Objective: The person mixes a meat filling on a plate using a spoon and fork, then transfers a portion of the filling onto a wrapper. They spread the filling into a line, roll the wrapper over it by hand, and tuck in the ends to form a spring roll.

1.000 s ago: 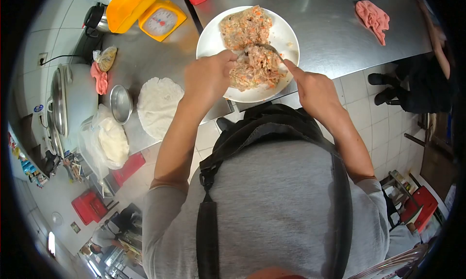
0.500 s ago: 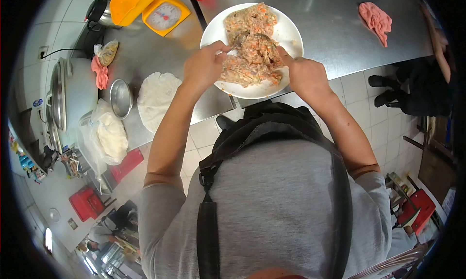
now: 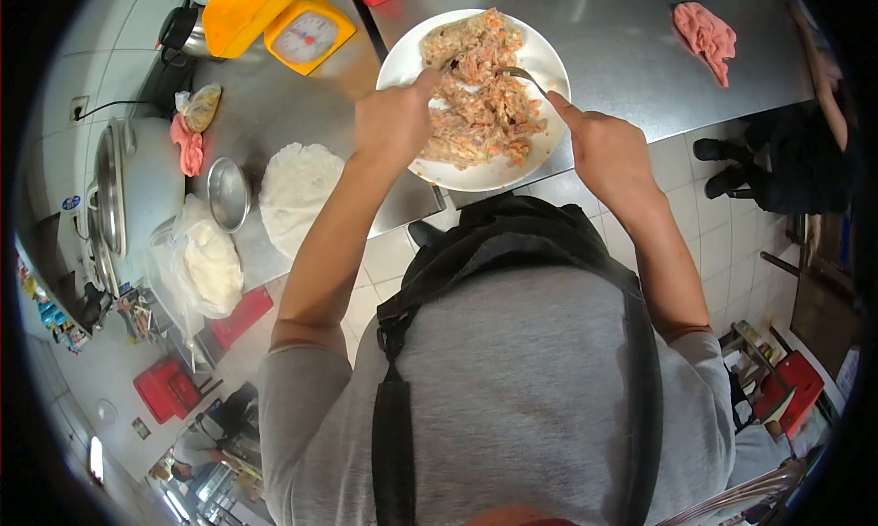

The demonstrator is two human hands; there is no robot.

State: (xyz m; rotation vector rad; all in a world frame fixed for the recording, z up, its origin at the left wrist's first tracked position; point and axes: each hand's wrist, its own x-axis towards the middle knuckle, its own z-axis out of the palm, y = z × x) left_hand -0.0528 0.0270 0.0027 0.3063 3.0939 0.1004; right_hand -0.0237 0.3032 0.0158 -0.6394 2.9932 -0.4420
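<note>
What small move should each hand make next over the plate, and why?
Probably draw the spoon in the right hand back through the filling: it lies in uneven clumps on the white plate, while the left hand steadies the near side.

just one view here, a head cam with a heavy fisheye, looking pretty much straight down over the wearer's chest and both arms. the steel counter (image 3: 622,59) runs across the top of frame, near enough that the white plate (image 3: 549,69) shows clearly. tiled floor (image 3: 704,233) below, and the edges curve off into a dark round border
</note>
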